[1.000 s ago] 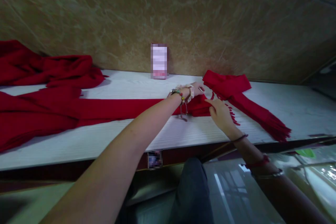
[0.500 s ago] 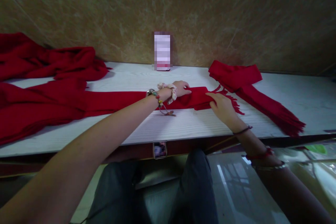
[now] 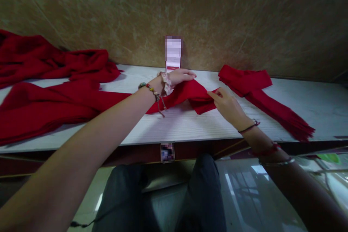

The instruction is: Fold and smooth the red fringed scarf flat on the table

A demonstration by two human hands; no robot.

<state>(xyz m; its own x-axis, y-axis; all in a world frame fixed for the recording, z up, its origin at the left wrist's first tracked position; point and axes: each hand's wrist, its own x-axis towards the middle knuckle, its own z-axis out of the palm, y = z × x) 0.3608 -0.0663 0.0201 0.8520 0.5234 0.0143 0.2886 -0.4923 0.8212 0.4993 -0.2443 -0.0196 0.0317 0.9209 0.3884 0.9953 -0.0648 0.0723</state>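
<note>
red cloth (image 3: 194, 90) raised in a fold

the right hand (image 3: 230, 108) is curled, finger and thumb pinching the cloth near its end. the left hand (image 3: 181, 75) has its fingers straight, at the raised far edge; its thumb is hidden, so i can't tell if it grips. the cloth lies between both, over the table (image 3: 163, 130).

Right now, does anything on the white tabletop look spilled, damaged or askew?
Nothing looks spilled or damaged. The fringed red scarf at right lies bent and slanted across the white tabletop, while the red cloth at back left is rumpled; both look untidy.
</note>
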